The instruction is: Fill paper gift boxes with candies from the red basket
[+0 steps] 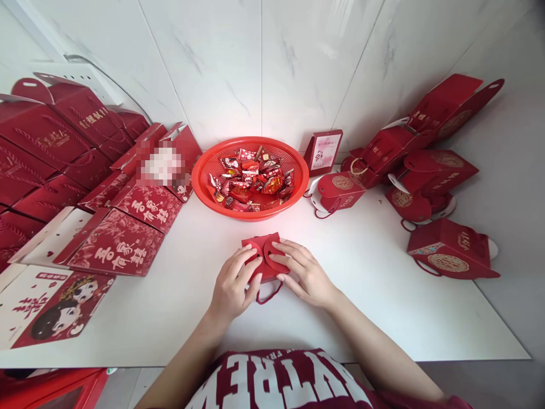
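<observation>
Between my hands, on the white table, is a small red gift box [264, 247] with rounded top flaps folded inward. A dark red cord handle [269, 294] hangs from its near side. My left hand [235, 278] grips the box's left side, fingertips on the left flap and thumb at the near edge. From the right, my right hand [305, 271] holds it, with fingers over the right flap and thumb low on the near side. Just beyond the box stands a red plastic basket [200, 190] of wrapped candies [249, 180].
Red gift bags [128, 241] and stacked boxes [51, 139] crowd the left side of the white table [340, 324]. Several red gift boxes with cords [453, 250] stand at the right. A small picture card [324, 152] leans near the tiled wall [230, 62].
</observation>
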Motion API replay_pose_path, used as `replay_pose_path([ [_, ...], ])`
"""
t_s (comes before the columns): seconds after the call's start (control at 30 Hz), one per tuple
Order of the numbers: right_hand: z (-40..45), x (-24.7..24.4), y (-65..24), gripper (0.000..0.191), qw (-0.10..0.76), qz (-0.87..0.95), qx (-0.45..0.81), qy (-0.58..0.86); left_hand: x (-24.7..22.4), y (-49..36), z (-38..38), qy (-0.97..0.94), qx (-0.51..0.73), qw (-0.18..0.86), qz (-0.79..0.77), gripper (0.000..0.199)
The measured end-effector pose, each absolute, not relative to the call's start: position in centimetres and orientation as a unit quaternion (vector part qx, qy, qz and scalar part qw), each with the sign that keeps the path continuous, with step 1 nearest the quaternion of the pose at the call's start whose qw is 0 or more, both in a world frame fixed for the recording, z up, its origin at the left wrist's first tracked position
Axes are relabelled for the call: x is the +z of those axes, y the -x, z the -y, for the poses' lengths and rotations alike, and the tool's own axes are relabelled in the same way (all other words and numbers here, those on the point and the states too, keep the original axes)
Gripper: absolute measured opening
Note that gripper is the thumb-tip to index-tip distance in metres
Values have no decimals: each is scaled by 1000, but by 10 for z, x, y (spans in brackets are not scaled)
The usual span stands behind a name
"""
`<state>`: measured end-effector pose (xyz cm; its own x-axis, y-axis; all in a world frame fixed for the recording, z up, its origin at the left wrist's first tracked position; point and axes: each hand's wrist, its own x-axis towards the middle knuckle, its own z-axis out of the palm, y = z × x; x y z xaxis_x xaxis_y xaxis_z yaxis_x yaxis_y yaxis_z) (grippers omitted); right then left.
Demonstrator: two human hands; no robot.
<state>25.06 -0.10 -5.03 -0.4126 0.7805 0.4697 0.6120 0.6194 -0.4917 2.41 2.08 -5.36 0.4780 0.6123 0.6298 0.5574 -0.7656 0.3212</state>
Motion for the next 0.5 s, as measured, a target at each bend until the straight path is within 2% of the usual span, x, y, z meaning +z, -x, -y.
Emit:
replay_pose_path([
  [0.13,2,-52,-249,41,355,829,127,413,-53,-23,-23,-863,370,43,-342,39],
  [0.23,3,-51,-248,43,368,825,135,407,-45,-16,-30,-863,355,10,-359,40],
  [0.33,7,-48,-244,43,375,833,168,371,-26,-10,-34,-835,362,-20,-414,40],
  [0.5,18,-48,-227,39,362,868,195,280,9,-19,-28,-815,346,16,-464,40],
])
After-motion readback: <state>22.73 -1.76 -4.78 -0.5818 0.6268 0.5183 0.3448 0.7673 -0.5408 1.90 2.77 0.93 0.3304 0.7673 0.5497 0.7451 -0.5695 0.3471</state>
